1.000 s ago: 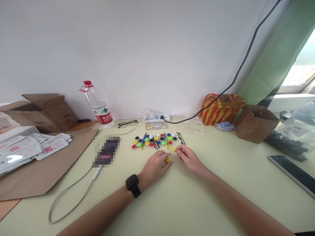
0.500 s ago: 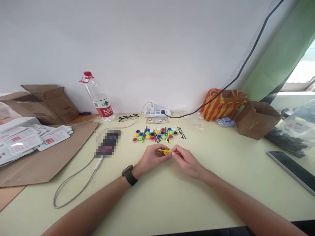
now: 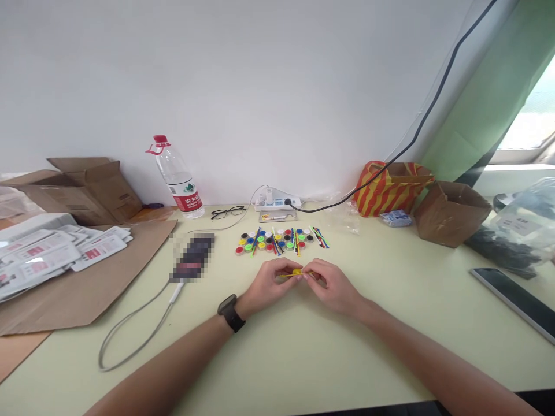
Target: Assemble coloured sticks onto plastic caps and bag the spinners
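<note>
The bare left hand (image 3: 269, 284) has thumb and fingers almost closed, pinching a small round yellow plastic disc (image 3: 296, 271). The bare right hand (image 3: 332, 284) holds its fingertips tightly together on a thin yellow strip (image 3: 284, 276) — whether this passes through the disc or beside it, I cannot tell. Both things are between the hands, near the rows of small multicoloured round discs (image 3: 265, 245) on the pale green table (image 3: 303, 358).
</note>
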Demonstrator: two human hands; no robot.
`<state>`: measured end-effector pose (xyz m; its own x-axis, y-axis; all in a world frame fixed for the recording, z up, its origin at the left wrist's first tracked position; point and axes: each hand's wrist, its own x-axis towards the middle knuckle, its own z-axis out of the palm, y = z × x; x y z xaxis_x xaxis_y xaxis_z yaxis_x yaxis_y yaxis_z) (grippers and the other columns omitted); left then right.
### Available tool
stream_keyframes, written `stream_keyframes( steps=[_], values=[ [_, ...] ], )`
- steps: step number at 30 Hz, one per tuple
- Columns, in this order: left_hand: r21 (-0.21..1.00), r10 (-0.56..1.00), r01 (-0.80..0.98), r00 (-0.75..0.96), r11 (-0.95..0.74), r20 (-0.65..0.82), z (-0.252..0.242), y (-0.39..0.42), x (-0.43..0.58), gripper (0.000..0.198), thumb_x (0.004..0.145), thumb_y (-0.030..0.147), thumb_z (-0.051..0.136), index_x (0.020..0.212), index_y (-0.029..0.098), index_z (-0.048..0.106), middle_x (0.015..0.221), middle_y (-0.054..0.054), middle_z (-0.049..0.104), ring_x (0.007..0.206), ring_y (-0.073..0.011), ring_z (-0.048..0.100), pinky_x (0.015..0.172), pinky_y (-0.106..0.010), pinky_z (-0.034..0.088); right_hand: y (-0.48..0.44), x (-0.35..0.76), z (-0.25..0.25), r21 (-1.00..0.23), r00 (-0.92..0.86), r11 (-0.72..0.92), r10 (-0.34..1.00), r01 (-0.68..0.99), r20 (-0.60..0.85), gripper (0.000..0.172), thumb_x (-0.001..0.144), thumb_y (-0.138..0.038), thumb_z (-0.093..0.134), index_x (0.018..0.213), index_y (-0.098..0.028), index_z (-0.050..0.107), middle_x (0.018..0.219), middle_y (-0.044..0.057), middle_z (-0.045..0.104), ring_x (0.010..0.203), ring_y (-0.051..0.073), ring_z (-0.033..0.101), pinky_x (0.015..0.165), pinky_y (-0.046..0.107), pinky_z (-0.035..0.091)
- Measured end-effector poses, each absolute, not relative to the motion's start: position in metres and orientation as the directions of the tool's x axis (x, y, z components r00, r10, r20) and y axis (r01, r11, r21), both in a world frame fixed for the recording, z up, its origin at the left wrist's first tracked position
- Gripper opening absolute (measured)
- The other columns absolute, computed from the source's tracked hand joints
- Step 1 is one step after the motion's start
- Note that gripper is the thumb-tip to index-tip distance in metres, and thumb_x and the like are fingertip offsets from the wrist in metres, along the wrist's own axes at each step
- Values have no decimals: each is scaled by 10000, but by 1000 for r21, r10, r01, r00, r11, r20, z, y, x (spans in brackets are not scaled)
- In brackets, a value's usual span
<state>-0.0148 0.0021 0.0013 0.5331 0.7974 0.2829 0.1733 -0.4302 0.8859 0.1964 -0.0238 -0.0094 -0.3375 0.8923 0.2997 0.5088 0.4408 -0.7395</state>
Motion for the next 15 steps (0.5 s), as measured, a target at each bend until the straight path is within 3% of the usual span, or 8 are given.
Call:
stream_keyframes(
  steps=[6,15],
  values=[
    [859,790,205,533,-469,304,2,1,-15,254,934,391,688,1078,199,773,1027,-89,763,930,-219,724,860,-346,614,-25,197,-8,-675,-365,486,871,555,328,157,962,-229,538,980,-244,694,868,25,637,697,162,562,637,299,416],
    [789,758,267,554,-554,345,3,-1,-17,175,926,325,663,987,190,756,897,-52,750,768,-158,669,726,-275,568,-26,199,-5,-714,-345,472,879,517,331,75,956,-233,525,911,-239,584,894,22,646,752,174,584,676,308,449]
  ],
)
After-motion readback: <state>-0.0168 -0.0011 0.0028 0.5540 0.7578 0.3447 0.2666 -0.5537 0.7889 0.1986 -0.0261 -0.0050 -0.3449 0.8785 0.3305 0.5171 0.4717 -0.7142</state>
